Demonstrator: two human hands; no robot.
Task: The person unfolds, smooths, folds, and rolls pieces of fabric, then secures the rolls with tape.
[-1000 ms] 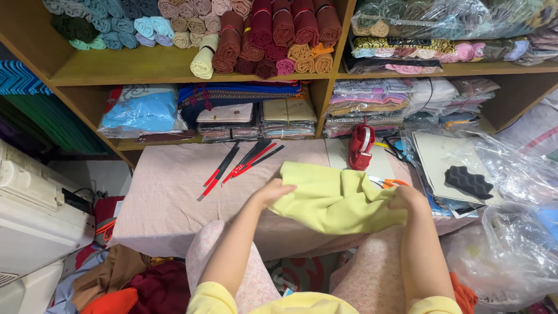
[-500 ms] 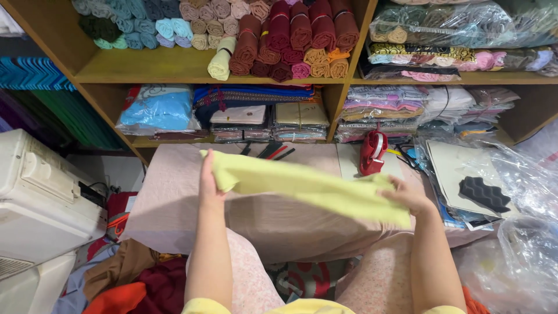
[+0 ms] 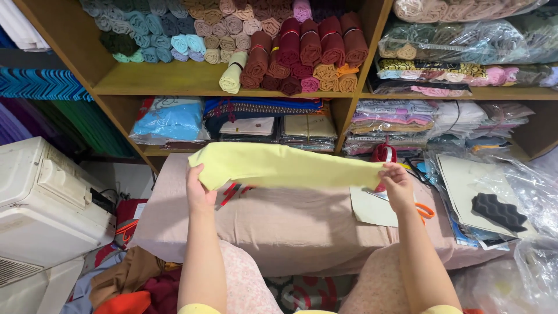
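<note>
I hold a pale yellow cloth (image 3: 285,166) stretched out flat above a low table covered in pink fabric (image 3: 290,227). My left hand (image 3: 199,189) grips the cloth's left end. At the cloth's right end, my right hand (image 3: 396,186) pinches it. The cloth hangs level between both hands and hides part of the table behind it. Red and black strips (image 3: 231,192) show just under its lower edge.
Orange-handled scissors (image 3: 425,211) and a red tape dispenser (image 3: 383,153) lie by my right hand. Plastic bags, card sheets and a black foam piece (image 3: 499,211) sit at right. Shelves of rolled and folded cloth (image 3: 290,52) stand behind; a white machine (image 3: 46,203) at left.
The bunched cloth has been lifted off the table and pulled out lengthwise, with my hands moving apart and up. The camera view has tilted slightly.
</note>
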